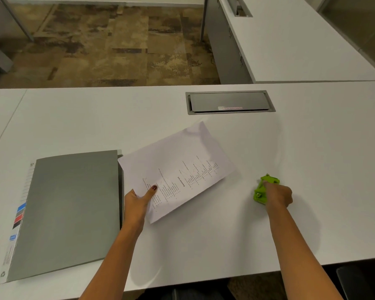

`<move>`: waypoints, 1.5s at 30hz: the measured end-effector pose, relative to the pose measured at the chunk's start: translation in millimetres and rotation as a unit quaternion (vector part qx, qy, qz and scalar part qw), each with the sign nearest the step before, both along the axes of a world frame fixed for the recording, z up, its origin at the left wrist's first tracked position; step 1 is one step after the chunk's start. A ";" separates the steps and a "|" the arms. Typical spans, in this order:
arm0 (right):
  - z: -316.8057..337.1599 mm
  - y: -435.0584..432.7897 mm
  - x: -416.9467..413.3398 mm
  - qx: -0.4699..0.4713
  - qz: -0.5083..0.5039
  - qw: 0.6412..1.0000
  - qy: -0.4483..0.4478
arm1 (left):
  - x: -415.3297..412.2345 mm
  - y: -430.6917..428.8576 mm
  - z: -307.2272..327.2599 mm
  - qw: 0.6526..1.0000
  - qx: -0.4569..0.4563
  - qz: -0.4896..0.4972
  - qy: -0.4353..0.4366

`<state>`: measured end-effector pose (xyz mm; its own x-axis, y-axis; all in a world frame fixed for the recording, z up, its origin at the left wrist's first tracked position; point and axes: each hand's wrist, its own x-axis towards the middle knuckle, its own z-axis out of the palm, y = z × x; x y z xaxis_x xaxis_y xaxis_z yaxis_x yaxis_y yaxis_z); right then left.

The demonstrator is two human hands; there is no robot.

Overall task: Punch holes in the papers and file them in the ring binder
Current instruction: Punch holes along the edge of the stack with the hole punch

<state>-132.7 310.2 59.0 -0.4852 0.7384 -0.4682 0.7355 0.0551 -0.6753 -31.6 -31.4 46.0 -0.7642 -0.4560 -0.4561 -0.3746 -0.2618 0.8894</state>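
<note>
A grey ring binder (69,211) lies closed on the left of the white desk (312,148), with a printed label strip along its left edge. Just right of it, my left hand (139,202) pinches the near-left corner of a printed paper sheet (178,167), thumb on top; the sheet is turned at an angle and lifted slightly off the desk. Further right, my right hand (278,197) is closed over a small bright green hole punch (263,188) that rests on the desk surface.
A grey cable hatch (230,102) is set into the desk behind the paper. A second white desk (301,44) stands at the back right, and patterned carpet lies beyond the far edge. Dark chair parts show under the near edge at the right.
</note>
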 end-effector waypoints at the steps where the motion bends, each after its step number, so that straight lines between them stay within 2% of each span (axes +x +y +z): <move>1: 3.3 -3.8 4.5 -0.023 -0.003 1.000 0.000 | -0.6 0.7 0.7 1.000 -0.001 0.004 0.005; 4: 9.9 -21.0 20.4 -0.157 -0.037 0.986 0.049 | -3.2 4.2 3.0 1.000 -0.002 0.015 0.015; 7: 20.6 -44.2 40.8 -0.315 -0.028 0.943 0.104 | -4.7 7.5 4.6 1.000 -0.005 0.018 0.018; 13: 37.5 -91.1 71.8 -0.448 0.071 0.884 0.114 | -4.2 11.8 5.5 0.999 -0.006 0.023 0.032; 21: 40.4 -120.0 82.0 -0.466 0.123 0.871 0.094 | -2.0 9.9 5.6 0.998 0.008 0.041 0.049; 26: 41.2 -125.4 82.0 -0.498 0.145 0.847 0.116 | 0.5 10.6 5.0 0.998 0.007 0.038 0.050; 41: 42.3 -134.5 83.8 -0.480 0.110 0.855 0.165 | 4.5 9.8 14.2 0.996 0.005 0.053 0.071; 45: 43.3 -133.6 83.8 -0.480 0.132 0.852 0.163 | 6.3 7.1 16.4 0.996 -0.012 0.049 0.079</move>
